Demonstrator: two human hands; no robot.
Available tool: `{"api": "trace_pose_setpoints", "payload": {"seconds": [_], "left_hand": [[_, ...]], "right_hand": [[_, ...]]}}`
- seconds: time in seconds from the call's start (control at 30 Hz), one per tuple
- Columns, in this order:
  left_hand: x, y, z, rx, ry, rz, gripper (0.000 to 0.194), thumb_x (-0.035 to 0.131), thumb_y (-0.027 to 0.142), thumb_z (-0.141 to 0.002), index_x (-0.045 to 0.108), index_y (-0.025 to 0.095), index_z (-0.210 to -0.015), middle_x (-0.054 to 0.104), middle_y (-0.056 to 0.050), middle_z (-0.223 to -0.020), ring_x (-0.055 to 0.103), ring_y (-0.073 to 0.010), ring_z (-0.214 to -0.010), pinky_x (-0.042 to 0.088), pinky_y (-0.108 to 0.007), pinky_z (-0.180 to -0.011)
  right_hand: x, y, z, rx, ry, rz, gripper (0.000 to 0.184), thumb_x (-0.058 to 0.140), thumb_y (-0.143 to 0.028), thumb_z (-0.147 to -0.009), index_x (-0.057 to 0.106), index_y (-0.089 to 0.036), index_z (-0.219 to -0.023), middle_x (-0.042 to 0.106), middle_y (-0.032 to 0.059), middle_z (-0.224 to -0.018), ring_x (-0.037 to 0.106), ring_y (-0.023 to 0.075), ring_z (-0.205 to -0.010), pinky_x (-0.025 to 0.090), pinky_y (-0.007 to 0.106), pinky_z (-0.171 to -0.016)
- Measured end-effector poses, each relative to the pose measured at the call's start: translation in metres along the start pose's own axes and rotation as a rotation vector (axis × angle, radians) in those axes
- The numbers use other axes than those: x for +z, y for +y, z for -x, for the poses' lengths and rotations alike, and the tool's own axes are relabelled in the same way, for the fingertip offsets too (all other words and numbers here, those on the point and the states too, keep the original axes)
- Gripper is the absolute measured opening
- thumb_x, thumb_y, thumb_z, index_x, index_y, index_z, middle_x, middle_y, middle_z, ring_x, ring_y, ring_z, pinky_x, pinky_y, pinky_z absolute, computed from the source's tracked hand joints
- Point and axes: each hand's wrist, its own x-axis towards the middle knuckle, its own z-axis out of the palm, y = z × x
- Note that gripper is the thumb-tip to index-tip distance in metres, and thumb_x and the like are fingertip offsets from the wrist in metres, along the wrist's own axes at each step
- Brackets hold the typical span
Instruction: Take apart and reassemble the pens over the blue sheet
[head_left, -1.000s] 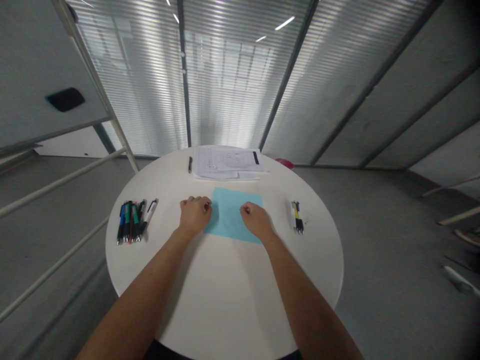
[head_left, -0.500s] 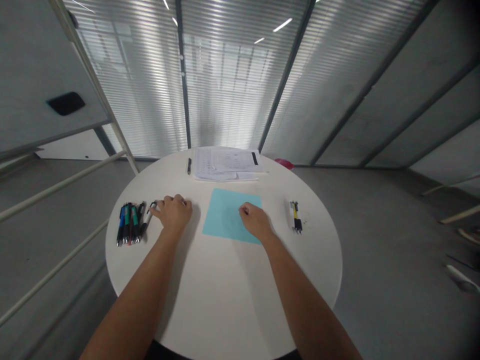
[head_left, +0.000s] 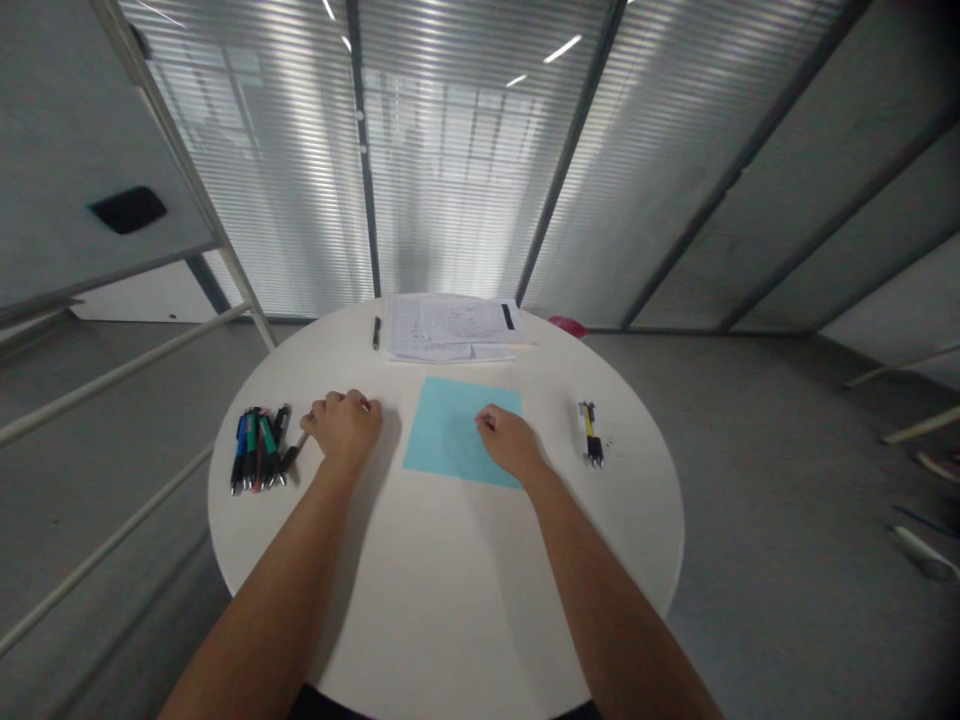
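Note:
My left hand point(head_left: 345, 425) is curled at the left of a light blue paper sheet point(head_left: 442, 450), with its fingers closed over the upper end of a white-barrelled pen point(head_left: 294, 452). That pen's upper part is hidden by my fingers. It lies against a bunch of several coloured pens point(head_left: 257, 450). My right hand point(head_left: 510, 443) rests with curled fingers on the right part of the sheet and holds nothing I can see.
A round white table point(head_left: 450, 590) bears a stack of printed papers point(head_left: 450, 328), a lone black pen point(head_left: 376, 333) and a small group of pens point(head_left: 590, 434) at the right. A pink object point(head_left: 568, 325) shows past the far edge. Metal railings point(head_left: 112, 375) run along the left.
My left hand has moved left off the blue sheet to the pens, and its fingers now cover the white pen's upper end. My right hand has barely moved.

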Motion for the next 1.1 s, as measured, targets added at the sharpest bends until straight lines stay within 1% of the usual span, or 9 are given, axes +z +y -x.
{"api": "trace_pose_setpoints", "payload": {"seconds": [0.1, 0.2, 0.43, 0.6, 0.67, 0.73, 0.83, 0.93, 1.1], "left_hand": [[0.0, -0.001, 0.0, -0.014, 0.041, 0.012, 0.033, 0.043, 0.036, -0.084, 0.069, 0.019, -0.093, 0.061, -0.015, -0.103, 0.048, -0.0352, -0.104, 0.025, -0.055, -0.089], [0.001, -0.001, -0.001, -0.048, 0.01, 0.022, 0.032, 0.044, 0.038, -0.082, 0.069, 0.02, -0.092, 0.061, -0.015, -0.102, 0.049, -0.0354, -0.102, 0.029, -0.054, -0.086], [0.002, -0.002, -0.003, -0.038, -0.008, 0.064, 0.031, 0.045, 0.037, -0.082, 0.069, 0.021, -0.093, 0.058, -0.015, -0.106, 0.046, -0.0357, -0.105, 0.034, -0.05, -0.085], [0.004, -0.004, -0.002, -0.046, 0.07, 0.057, 0.034, 0.048, 0.03, -0.08, 0.065, 0.022, -0.108, 0.053, -0.016, -0.114, 0.045, -0.0342, -0.108, 0.037, -0.045, -0.083], [0.005, -0.006, -0.002, -0.065, 0.04, 0.026, 0.037, 0.047, 0.025, -0.08, 0.062, 0.021, -0.114, 0.054, -0.017, -0.114, 0.046, -0.0347, -0.107, 0.037, -0.046, -0.082], [0.006, -0.008, -0.002, -0.064, -0.025, 0.007, 0.039, 0.044, 0.021, -0.081, 0.06, 0.021, -0.116, 0.055, -0.017, -0.112, 0.047, -0.0347, -0.106, 0.036, -0.046, -0.082], [0.006, -0.011, -0.004, -0.024, -0.089, 0.009, 0.039, 0.04, 0.017, -0.083, 0.061, 0.022, -0.114, 0.058, -0.017, -0.109, 0.049, -0.034, -0.104, 0.037, -0.045, -0.08], [0.008, -0.012, -0.008, 0.018, -0.088, 0.034, 0.037, 0.038, 0.015, -0.084, 0.062, 0.021, -0.112, 0.061, -0.015, -0.105, 0.052, -0.0319, -0.101, 0.038, -0.042, -0.079], [0.01, -0.003, -0.008, 0.241, -0.065, 0.225, 0.032, 0.038, 0.013, -0.086, 0.065, 0.018, -0.103, 0.065, -0.01, -0.098, 0.057, -0.023, -0.091, 0.041, -0.036, -0.087]], "right_hand": [[0.0, 0.0, 0.0, -0.005, -0.003, 0.0, 0.02, 0.044, -0.024, -0.09, 0.063, -0.021, -0.096, 0.069, 0.003, -0.087, 0.06, 0.0161, -0.08, 0.033, 0.024, -0.065], [-0.001, 0.0, -0.001, 0.001, -0.009, 0.0, 0.02, 0.044, -0.024, -0.09, 0.064, -0.021, -0.095, 0.069, 0.0031, -0.087, 0.06, 0.0162, -0.08, 0.033, 0.024, -0.064], [-0.002, -0.001, 0.0, 0.007, -0.018, -0.003, 0.02, 0.045, -0.024, -0.09, 0.064, -0.022, -0.096, 0.069, 0.0029, -0.088, 0.06, 0.0165, -0.081, 0.034, 0.024, -0.064], [-0.002, -0.002, 0.0, -0.002, -0.019, -0.002, 0.02, 0.045, -0.023, -0.089, 0.064, -0.022, -0.097, 0.07, 0.0029, -0.089, 0.06, 0.0167, -0.083, 0.035, 0.024, -0.066], [-0.003, -0.002, 0.0, -0.005, -0.02, 0.001, 0.02, 0.046, -0.022, -0.088, 0.064, -0.022, -0.097, 0.07, 0.0029, -0.088, 0.06, 0.0168, -0.082, 0.035, 0.024, -0.066], [-0.003, -0.002, 0.0, -0.003, -0.025, 0.003, 0.02, 0.046, -0.022, -0.089, 0.064, -0.022, -0.097, 0.07, 0.0032, -0.088, 0.06, 0.0169, -0.083, 0.035, 0.025, -0.066], [-0.004, -0.002, 0.0, 0.004, -0.034, 0.005, 0.02, 0.046, -0.022, -0.089, 0.064, -0.022, -0.097, 0.069, 0.0035, -0.089, 0.06, 0.0168, -0.083, 0.035, 0.025, -0.066], [-0.004, -0.003, 0.001, -0.003, -0.037, 0.005, 0.02, 0.045, -0.023, -0.089, 0.063, -0.022, -0.098, 0.069, 0.0034, -0.088, 0.06, 0.0167, -0.081, 0.035, 0.025, -0.065], [-0.004, -0.003, 0.001, -0.003, -0.031, -0.001, 0.02, 0.046, -0.023, -0.089, 0.064, -0.022, -0.097, 0.069, 0.0039, -0.088, 0.06, 0.0172, -0.082, 0.036, 0.025, -0.066]]}}
